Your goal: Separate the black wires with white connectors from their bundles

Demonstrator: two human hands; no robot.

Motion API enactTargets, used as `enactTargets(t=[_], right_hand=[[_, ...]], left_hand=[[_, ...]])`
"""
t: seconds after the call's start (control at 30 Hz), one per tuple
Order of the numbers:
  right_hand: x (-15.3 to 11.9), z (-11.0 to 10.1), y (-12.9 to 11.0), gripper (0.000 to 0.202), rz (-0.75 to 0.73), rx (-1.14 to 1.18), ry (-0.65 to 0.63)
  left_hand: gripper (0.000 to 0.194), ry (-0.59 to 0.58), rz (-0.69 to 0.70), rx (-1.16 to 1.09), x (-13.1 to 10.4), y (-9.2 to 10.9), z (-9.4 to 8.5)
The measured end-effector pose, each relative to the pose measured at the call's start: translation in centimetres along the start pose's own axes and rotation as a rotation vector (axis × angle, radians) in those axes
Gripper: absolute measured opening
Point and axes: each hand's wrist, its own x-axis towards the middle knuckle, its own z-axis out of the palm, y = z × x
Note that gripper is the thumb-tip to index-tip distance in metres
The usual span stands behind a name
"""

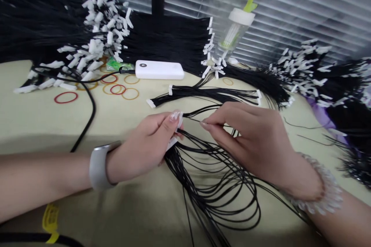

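Observation:
My left hand (147,141), with a grey watch band at the wrist, is closed around white connectors (172,142) at the middle of the view. Thin black wires (243,200) run from these connectors, hanging in wide loops to the right and down. Just right of them, my right hand (246,135) pinches one thin black wire between thumb and index finger; its other fingers are curled. Behind both hands lies a separate bundle of black wires (203,94) with white connectors at its ends.
Beyond the hands are a white power bank (159,70) with a black cable, red and yellow rubber bands (66,97), a clear bottle (235,32) and large stacks of black wires (168,38). More wire bundles (307,69) stand at the right.

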Motion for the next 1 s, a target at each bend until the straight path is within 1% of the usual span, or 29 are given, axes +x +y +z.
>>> enactTargets(t=[0.13,0.27,0.43,0.53,0.6,0.73,0.9,1.0], right_hand=[[-0.12,0.13,0.08,0.006,-0.056,-0.02,0.018],[-0.3,0.2,0.13,0.007,-0.076,-0.054,0.011],[-0.41,-0.07,0.34,0.01,-0.11,-0.102,-0.043],[-0.36,-0.3,0.46,0.014,-0.137,-0.1,-0.121],[-0.32,-0.37,0.51,0.015,-0.149,-0.108,-0.139],[-0.25,-0.4,0.58,0.016,-0.134,-0.141,-0.062],[-0.18,-0.36,0.56,0.016,-0.13,-0.14,-0.128],[-0.24,-0.02,0.44,0.017,-0.086,-0.155,-0.097]], left_hand=[[0.037,-0.029,0.037,0.001,0.06,0.07,0.02],[0.037,-0.028,0.025,0.019,0.01,-0.1,-0.04],[0.036,-0.037,0.019,0.014,-0.11,-0.08,0.0],[0.036,-0.046,0.052,0.068,-0.08,0.16,-0.01],[0.036,-0.048,0.071,0.116,-0.02,0.29,-0.06],[0.036,-0.049,0.073,0.16,0.08,0.36,-0.12],[0.036,-0.071,0.035,0.144,-0.06,0.29,-0.1],[0.036,-0.086,0.002,0.13,-0.17,0.26,-0.06]])
